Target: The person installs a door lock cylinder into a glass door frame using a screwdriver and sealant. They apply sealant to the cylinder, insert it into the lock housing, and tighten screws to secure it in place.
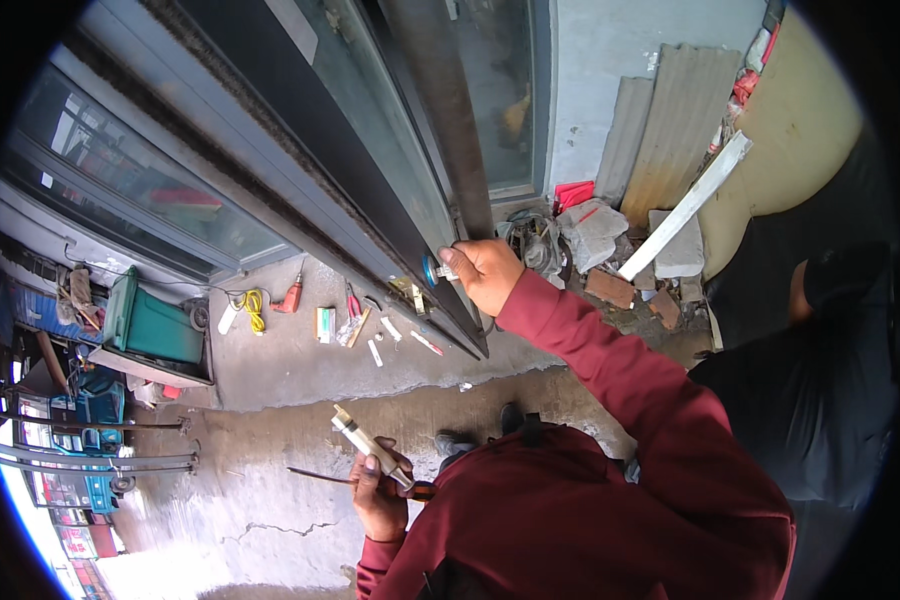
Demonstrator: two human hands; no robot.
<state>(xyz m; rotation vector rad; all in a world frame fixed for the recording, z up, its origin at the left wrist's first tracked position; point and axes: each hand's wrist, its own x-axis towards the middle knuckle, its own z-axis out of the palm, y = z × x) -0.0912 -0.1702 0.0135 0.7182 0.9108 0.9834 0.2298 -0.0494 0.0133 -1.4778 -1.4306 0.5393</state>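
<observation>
Fingers of the right hand (486, 278) pinch a blue-faced metal piece (432, 270) at the edge of the grey door (305, 125); well apart from that door, the left hand (380, 503) curls round a pale metal fitting (356, 434) and a screwdriver (425, 491). From here both metal parts look light, stiff, perhaps slick; I'd grip their shanks.

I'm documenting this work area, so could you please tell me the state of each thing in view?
Left hand, closed around pale fitting
Screwdriver, held in left hand
Right hand, pinching blue-ended piece
Glazed door, apparently open
Yellow cable, coiled
Red tool, lying down
White plank, leaning
Corrugated sheets, upright
Concrete floor, cracked
</observation>
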